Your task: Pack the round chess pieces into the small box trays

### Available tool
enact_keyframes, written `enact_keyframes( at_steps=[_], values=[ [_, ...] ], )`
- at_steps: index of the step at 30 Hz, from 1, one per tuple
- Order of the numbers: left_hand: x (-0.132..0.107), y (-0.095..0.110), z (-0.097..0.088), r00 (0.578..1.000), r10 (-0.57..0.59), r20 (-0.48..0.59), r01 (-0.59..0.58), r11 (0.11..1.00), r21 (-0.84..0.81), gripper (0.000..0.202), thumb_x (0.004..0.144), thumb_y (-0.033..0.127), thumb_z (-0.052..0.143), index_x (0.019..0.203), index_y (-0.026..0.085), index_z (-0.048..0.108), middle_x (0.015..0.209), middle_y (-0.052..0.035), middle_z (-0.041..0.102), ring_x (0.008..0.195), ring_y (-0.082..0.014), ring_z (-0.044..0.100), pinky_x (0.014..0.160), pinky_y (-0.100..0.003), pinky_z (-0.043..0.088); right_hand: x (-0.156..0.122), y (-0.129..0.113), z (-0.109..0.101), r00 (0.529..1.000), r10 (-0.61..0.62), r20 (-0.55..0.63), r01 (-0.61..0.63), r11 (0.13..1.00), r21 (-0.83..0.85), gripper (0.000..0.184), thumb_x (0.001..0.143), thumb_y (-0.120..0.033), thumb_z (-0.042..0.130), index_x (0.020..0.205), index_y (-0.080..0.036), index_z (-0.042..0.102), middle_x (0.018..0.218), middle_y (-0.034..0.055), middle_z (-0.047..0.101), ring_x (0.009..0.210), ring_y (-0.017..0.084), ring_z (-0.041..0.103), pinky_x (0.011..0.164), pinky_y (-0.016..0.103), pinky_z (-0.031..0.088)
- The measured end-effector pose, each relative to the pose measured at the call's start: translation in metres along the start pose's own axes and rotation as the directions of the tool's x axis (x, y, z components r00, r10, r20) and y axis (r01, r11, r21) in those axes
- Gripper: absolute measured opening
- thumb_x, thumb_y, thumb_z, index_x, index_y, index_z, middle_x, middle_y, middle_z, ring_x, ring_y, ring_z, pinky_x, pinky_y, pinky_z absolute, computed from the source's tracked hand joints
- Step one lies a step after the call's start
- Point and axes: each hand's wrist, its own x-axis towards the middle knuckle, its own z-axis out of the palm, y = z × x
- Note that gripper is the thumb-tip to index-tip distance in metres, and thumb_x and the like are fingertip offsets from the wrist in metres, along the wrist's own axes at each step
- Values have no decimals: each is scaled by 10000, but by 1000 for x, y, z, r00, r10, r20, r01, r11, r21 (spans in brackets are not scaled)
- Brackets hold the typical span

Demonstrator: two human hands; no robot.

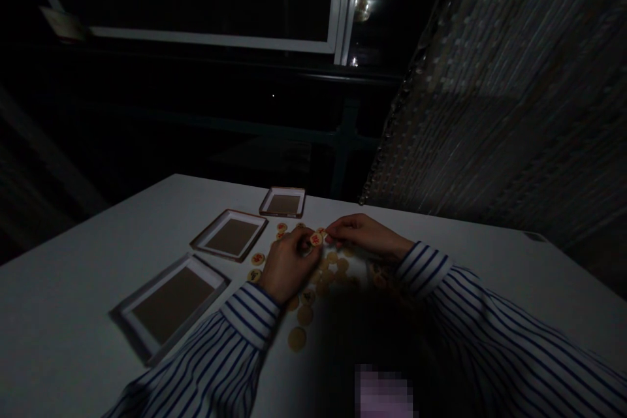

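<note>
Between the thumb and fingers of my left hand point(289, 261) is a round Chinese chess piece point(316, 239) with a red character, its face turned toward me. My right hand point(367, 234) pinches another red-marked piece point(322, 232) right beside it, above the table. Under and around both hands lie several more discs, many blank side up, such as a pale disc point(296, 339) near my left sleeve. A red-marked disc point(257, 259) and a dark-marked disc point(254, 275) rest left of my left hand. Shadow hides some discs below my right wrist.
Three shallow box trays stand on the white table point(98, 255): a large tray point(171, 304), a middle tray point(229, 235) and a small tray point(283, 202) farther back. A bead curtain point(470, 91) hangs at the right, touching near the table's far edge. The room is dim.
</note>
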Motion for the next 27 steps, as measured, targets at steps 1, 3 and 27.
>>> enact_keyframes(
  at_steps=[1, 3, 27],
  values=[
    [0, 1, 0, 1000, -2, -8, 2, 1000, 0, 188, 726, 303, 519, 874, 208, 586, 749, 0, 641, 680, -135, 593, 638, -231, 443, -3, -1, -1, 1000, 0, -10, 1, 1000, 1, 172, 733, -227, 537, 816, -112, 635, 785, 34, 647, 620, 75, 531, 656, 211, 421],
    [-1, 2, -1, 1000, -5, -20, 5, 1000, 3, 199, 721, 306, 522, 880, 206, 585, 745, 1, 637, 679, -137, 590, 640, -239, 445, -8, -5, -2, 1000, -9, -22, 9, 1000, 9, 159, 730, -228, 543, 790, -114, 637, 783, 33, 645, 613, 72, 526, 652, 209, 419],
    [-27, 48, 21, 994, 78, 82, -85, 993, 78, 251, 734, 330, 537, 948, 203, 568, 844, -20, 626, 760, -154, 572, 698, -281, 438, -87, 5, -24, 969, -156, -191, 151, 988, -38, 209, 726, -283, 552, 842, -127, 630, 847, 51, 648, 811, 148, 577, 764, 294, 438]
  ],
)
